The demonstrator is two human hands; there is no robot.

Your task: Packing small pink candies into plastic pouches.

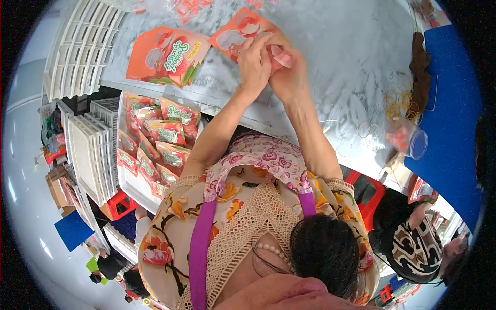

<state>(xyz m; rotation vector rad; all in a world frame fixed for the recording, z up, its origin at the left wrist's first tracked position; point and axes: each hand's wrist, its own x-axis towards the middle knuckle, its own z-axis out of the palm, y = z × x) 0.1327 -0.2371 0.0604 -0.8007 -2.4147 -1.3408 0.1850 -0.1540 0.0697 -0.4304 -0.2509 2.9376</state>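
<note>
My left hand (pixel 254 61) lies over the open end of a red-orange printed pouch (pixel 243 32), its fingers bent and closed on the pouch's edge. Close beside it, my right hand (pixel 290 77) is cupped around a few small pink-and-white wrapped pieces (pixel 280 57), held at the mouth of the pouch. The right fingertips are partly hidden and slightly blurred. To the left of my hands, a flat stack of matching pouches (pixel 168 56) rests on the grey-white table (pixel 341 57).
Below the table's left edge, a white bin (pixel 135 192) holds several filled pouches (pixel 168 133). White crates (pixel 85 155) stand farther left. Yellow rubber bands (pixel 402 107) and a clear tub (pixel 416 144) of pink pieces sit at right, near a blue panel (pixel 454 93). Another person (pixel 413 237) is at lower right.
</note>
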